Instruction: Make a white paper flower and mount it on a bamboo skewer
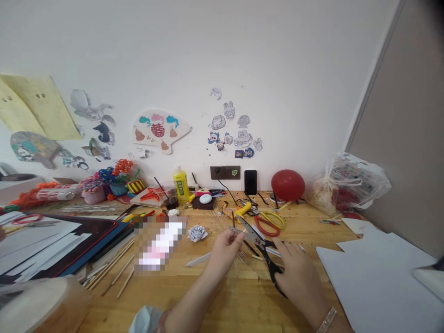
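My right hand (pixel 298 270) grips a pair of scissors (pixel 272 268) by its black handles. The scissors' blades are apart and point up and left toward my left hand (pixel 225 252). Thumb and fingers of that hand are pinched together close beside the blades, and what lies between them is too small to make out. To its left on the wooden table stands a folded grey-white paper flower (pixel 197 233). A white paper strip (pixel 199 259) lies near my left wrist. Thin wires and small scraps are scattered under the hands.
Beyond the hands lie red-and-yellow-handled scissors (pixel 268 223), a yellow glue gun (pixel 243 209), a red balloon (pixel 287 184) and a yellow bottle (pixel 181 184). White paper sheets (pixel 385 277) cover the right side. Wooden sticks (pixel 113 263) and a blurred-out rectangle (pixel 161 245) are left.
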Tool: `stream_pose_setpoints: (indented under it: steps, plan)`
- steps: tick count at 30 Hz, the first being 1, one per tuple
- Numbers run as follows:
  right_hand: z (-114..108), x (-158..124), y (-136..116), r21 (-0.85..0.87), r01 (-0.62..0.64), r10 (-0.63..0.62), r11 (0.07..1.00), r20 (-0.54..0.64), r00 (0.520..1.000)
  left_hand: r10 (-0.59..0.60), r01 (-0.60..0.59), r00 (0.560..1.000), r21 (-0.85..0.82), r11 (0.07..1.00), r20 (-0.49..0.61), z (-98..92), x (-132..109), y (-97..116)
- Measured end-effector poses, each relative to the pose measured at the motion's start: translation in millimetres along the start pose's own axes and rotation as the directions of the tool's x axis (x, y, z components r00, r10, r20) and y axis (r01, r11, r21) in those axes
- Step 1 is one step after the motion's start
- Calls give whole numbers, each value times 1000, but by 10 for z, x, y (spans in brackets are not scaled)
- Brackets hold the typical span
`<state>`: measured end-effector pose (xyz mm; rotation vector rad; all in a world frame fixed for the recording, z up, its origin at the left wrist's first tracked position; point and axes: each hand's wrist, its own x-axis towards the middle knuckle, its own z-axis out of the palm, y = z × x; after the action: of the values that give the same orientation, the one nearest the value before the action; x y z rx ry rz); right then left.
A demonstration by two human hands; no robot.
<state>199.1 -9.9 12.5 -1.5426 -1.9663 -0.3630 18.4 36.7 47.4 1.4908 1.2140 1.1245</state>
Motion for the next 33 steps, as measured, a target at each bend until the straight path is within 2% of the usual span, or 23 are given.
stream_pose_setpoints:
  steps: [4,13,20,33]
  plan:
    - [-1,-14,3,-26,25,-26,999,-45,999,10,-9,999,9,1000,-33,-1,-2,-6]
    - [144,-99,71,-62,125,-131,990,-104,986,-25,25,999,-3,1000,-20,-10,-13,32]
    - [89,-30,19,-15,79,-80,997,-66,995,-11,11,1000,-27,1000,-11,-14,-36,96]
    - [13,8,-20,44,11,-10,999,-26,1000,10,-2,996,90,996,-86,21,-67,122]
